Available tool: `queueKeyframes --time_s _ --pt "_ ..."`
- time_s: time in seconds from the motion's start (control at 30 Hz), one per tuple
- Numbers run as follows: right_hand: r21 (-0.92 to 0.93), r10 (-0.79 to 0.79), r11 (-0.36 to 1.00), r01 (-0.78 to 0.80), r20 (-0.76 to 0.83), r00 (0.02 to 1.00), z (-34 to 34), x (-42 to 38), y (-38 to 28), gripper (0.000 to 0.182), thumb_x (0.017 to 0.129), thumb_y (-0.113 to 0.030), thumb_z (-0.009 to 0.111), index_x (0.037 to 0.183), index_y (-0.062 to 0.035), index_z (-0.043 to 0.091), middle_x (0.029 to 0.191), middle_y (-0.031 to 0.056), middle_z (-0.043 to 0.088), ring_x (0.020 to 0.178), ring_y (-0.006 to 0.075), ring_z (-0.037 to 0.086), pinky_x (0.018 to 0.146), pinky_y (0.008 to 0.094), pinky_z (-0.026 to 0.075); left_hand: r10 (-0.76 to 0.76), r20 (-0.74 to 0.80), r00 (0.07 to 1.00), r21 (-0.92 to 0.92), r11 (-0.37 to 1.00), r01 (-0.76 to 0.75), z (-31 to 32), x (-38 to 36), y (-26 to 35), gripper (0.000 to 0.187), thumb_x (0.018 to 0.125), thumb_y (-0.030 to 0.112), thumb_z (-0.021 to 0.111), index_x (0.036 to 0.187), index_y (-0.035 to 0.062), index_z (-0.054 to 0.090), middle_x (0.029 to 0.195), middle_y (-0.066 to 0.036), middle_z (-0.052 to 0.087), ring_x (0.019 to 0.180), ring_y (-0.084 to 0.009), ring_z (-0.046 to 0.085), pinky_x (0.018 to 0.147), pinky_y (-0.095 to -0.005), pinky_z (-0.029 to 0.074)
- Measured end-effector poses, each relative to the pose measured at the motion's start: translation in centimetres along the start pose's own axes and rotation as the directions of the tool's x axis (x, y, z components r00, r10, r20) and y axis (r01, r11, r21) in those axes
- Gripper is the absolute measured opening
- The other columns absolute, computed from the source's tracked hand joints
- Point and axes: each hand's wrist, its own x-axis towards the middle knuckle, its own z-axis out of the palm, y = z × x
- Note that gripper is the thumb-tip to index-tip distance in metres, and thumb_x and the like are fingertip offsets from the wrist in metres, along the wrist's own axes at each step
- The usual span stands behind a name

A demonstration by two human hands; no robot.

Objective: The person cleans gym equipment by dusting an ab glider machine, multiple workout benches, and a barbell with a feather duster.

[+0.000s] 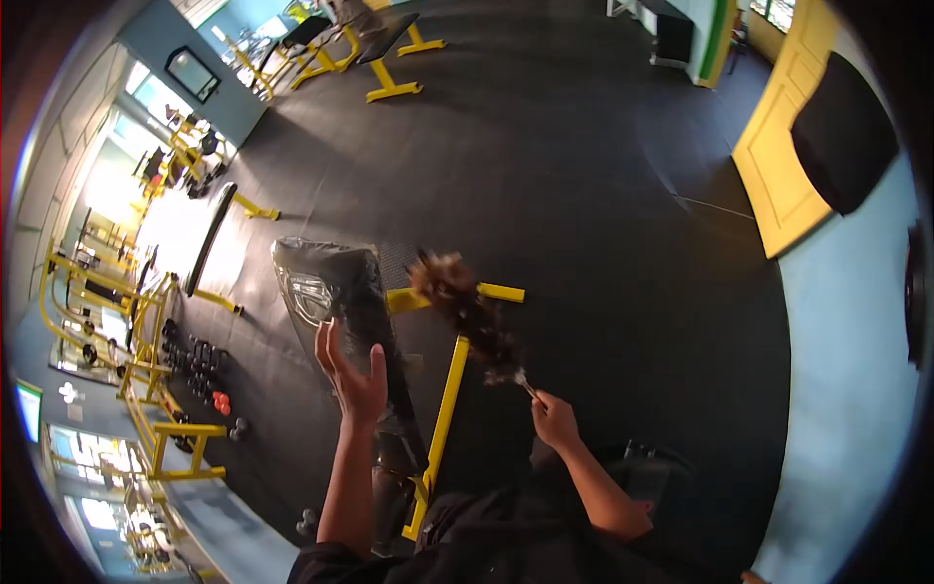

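My right hand (556, 420) is closed round the thin handle of a brown feather duster (469, 317). Its fluffy head points up and to the left, over the yellow frame (449, 409) of a weight bench. Fingers stretched and thumb apart, my left hand (355, 375) is raised with nothing in it. In this view it overlaps the bench's black padded backrest (331, 277), which is wrapped in shiny clear plastic. The lower part of the bench runs down toward my body, partly behind my left forearm.
Dumbbells (199, 360) lie in rows on the black rubber floor (545, 175) at left, beside yellow gym machines and mirrors. Another bench (212, 243) stands left of mine. More benches (389, 49) are at the back. On the right are a yellow door (778, 146) and a blue wall (846, 389).
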Motion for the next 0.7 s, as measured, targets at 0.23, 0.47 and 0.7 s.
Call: queueKeyframes --time_s 0.23,0.47,0.7 --pt "0.220 -0.177 0.971 0.097 0.381 0.908 -3.3 9.6 -8.1 0.037 0.096 -0.026 0.055 0.123 -0.0025 0.064 0.099 0.0212 0.070 0.082 0.0322 0.070 0.072 0.0398 0.053 -0.008 -0.027 1.000 0.217 0.976 0.014 3.3 4.3 1.9 0.077 0.085 0.023 0.070 0.147 0.0025 0.030 0.149 -0.024 0.027 0.140 -0.0418 0.026 0.114 -0.0523 0.024" --pt "-0.170 -0.059 0.979 0.113 0.297 0.953 -1.2 22.6 -5.1 0.034 0.090 -0.025 0.054 0.114 -0.0052 0.069 0.096 0.0236 0.069 0.092 0.0398 0.067 0.077 0.0452 0.055 0.041 -0.261 0.964 0.260 0.965 0.030 6.3 4.5 1.7 0.073 0.082 0.023 0.072 0.142 0.0021 0.036 0.144 -0.027 0.031 0.134 -0.0443 0.031 0.111 -0.0533 0.027" --pt "0.183 -0.400 0.915 0.359 0.516 0.758 -2.8 22.3 -8.8 0.030 0.093 -0.024 0.058 0.114 -0.0062 0.069 0.097 0.0215 0.070 0.092 0.0317 0.071 0.077 0.0374 0.055 0.249 -0.033 0.968 0.076 0.966 -0.246 11.9 -0.8 4.0 0.045 0.082 0.019 0.069 0.118 0.0013 0.049 0.123 -0.021 0.047 0.118 -0.0386 0.046 0.101 -0.0491 0.041"
